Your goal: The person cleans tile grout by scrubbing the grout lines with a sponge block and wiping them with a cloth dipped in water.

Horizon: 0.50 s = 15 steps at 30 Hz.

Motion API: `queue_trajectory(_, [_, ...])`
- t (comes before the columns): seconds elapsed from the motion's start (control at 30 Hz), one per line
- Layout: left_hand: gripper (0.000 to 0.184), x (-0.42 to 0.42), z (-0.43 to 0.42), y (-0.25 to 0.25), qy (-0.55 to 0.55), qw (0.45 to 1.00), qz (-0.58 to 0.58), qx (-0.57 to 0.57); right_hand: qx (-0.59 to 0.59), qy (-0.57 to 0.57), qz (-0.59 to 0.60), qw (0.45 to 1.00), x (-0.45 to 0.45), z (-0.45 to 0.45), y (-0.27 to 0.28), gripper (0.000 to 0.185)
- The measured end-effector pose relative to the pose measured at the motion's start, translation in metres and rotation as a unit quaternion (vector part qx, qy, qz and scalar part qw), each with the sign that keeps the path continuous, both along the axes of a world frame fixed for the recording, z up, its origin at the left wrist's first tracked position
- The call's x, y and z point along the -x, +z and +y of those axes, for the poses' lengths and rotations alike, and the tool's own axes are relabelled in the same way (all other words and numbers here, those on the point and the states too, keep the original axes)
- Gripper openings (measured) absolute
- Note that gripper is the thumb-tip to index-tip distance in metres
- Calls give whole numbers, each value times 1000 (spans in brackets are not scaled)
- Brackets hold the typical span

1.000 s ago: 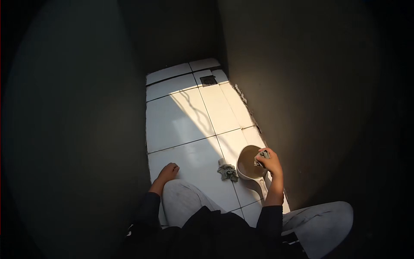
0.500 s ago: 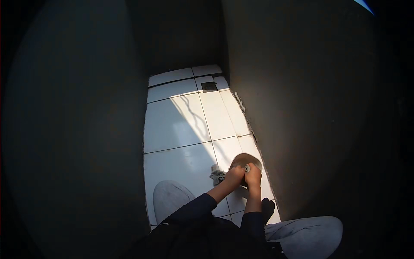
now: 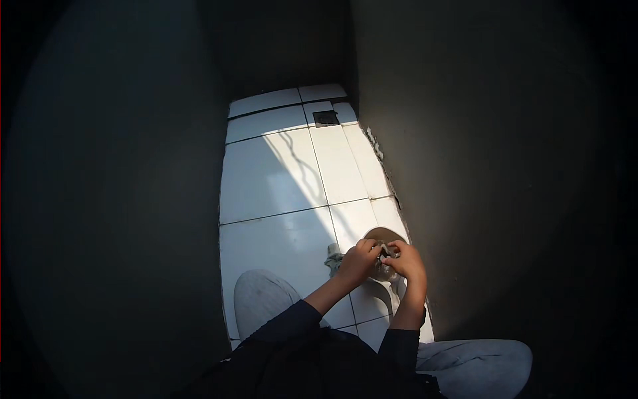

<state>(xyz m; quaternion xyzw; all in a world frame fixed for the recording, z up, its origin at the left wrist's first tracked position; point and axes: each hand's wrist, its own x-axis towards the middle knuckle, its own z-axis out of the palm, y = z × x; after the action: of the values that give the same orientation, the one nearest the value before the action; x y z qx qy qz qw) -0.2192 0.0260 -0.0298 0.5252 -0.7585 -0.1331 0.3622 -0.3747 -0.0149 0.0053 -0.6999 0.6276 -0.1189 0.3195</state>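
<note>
A brown, shallow bowl point(image 3: 384, 233) stands on the white tiles close to the right wall. Over it, my left hand point(image 3: 358, 263) and my right hand point(image 3: 408, 262) are turned toward each other, their fingers closed on a small, crumpled grey cloth point(image 3: 384, 251). Its exact kind cannot be made out, and the fingers hide part of it. Inside the bowl, what lies below the hands is mostly covered. Just left of my left hand, another crumpled pale-grey cloth point(image 3: 333, 259) lies on the floor, partly behind that hand.
Dark walls enclose the narrow tiled floor point(image 3: 272, 179) on both sides and at the far end. A dark square drain point(image 3: 325, 119) is set near the back. My bent knees, in pale trousers point(image 3: 262, 296), flank the work. A band of sunlight crosses the tiles.
My hands have moved apart slightly and to the right, showing more of the grey cloth between the fingers. The view has shifted a little, and the floor cloth is now more covered.
</note>
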Motion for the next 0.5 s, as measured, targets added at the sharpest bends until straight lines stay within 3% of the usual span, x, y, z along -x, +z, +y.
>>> queue_trajectory(0.03, [22,-4,0,5,18,998,0,55,-4,0,3,1000,-3,0,11,42])
queue_trajectory(0.1, [22,-19,-2,13,26,999,1,20,65,-90,-118,987,-5,-2,37,22])
queue_trajectory(0.23, [19,-63,-14,16,148,982,113,19,81,-123,-131,980,-16,2,46,14])
queue_trajectory(0.3, [16,-85,-15,9,160,975,154,16,107,-60,-102,987,-23,8,33,12])
queue_trajectory(0.33, [16,-98,-16,-3,178,966,186,-24,153,-42,-176,971,-45,9,21,15])
queue_trajectory(0.4, [16,-108,-19,-11,196,954,218,-66,109,30,-172,978,-70,16,19,21])
queue_trajectory(0.5, [17,-118,-34,-2,193,930,294,-110,71,70,-76,992,-117,29,-2,22])
